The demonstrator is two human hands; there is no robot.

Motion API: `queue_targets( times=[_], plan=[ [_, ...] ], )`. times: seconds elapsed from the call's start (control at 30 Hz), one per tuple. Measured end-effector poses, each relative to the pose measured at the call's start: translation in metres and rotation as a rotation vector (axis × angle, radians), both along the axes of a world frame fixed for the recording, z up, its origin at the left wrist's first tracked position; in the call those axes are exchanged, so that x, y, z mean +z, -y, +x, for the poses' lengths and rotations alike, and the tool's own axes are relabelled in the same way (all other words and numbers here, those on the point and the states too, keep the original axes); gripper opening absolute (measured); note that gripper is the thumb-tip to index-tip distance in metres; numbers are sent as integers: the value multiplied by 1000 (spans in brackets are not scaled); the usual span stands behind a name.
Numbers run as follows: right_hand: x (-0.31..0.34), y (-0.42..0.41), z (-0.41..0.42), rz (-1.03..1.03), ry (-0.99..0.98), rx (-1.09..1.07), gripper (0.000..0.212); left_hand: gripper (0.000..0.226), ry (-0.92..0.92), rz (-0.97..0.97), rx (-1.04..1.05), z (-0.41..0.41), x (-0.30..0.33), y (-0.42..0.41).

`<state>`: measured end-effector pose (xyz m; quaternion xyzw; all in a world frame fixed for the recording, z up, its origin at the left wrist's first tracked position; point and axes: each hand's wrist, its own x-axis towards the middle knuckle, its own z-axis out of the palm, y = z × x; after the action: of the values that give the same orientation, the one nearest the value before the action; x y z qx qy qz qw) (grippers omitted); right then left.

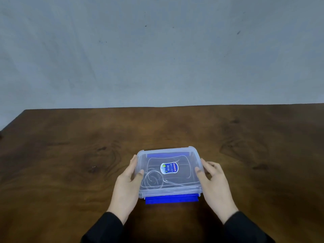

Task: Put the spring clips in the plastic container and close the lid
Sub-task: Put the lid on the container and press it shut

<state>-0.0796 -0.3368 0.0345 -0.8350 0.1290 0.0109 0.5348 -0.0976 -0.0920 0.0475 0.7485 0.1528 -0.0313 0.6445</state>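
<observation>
Flanking lidded container (169, 171) edges, seemingly touching.

left hand (128, 179): flat against the left side of the plastic container (169, 172), thumb hooked over its top, fingers straight | right hand (213, 179): same deal on the container's right side, thumb on top, fingers loosely spread | both forearms in black sleeves, angling in toward the container
</observation>
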Motion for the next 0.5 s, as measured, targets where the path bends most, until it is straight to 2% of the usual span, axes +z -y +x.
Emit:
queue_targets(
  times=[0.07,0.3,0.5],
  plan=[
    [-2,2,-1,13,-2,31,59,58,-23,31,-24,-1,-6,2],
    [-9,6,-6,-34,9,69,52,60,-29,150,-105,3,-10,2],
    [-14,5,-8,-33,30,91,51,61,-39,172,-139,1,-5,4]
  ],
)
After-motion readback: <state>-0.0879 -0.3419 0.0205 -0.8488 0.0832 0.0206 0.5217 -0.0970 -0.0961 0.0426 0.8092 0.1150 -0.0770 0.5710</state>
